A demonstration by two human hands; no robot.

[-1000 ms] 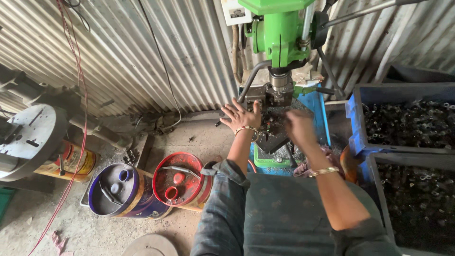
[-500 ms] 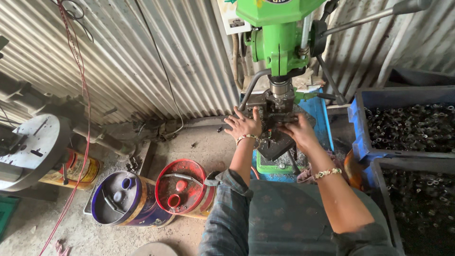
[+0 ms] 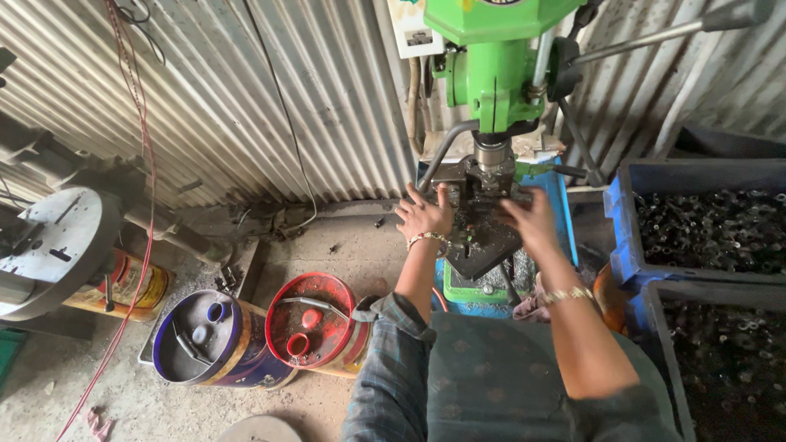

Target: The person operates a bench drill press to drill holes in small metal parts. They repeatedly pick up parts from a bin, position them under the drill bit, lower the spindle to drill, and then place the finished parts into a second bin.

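Note:
A green drill press [image 3: 498, 74] stands in front of me against the corrugated metal wall. Both hands are at its dark work table [image 3: 483, 245], under the spindle [image 3: 494, 154]. My left hand [image 3: 424, 214] rests with fingers spread on the left side of a metal fixture [image 3: 458, 176] there. My right hand [image 3: 530, 219] covers the right side of the same fixture; what lies under its fingers is hidden. Both wrists carry bracelets.
Two blue crates [image 3: 696, 233] of small dark metal parts stand at the right. A red-topped can [image 3: 311, 329] and a blue-topped can [image 3: 198, 337] sit on the floor at the left. A grey round machine plate [image 3: 51, 245] is further left. The feed lever [image 3: 655, 37] sticks out upper right.
The view has shifted a little, with the drill press lower and more central. Both hands stay at the fixture; the left hand's fingers have spread wider.

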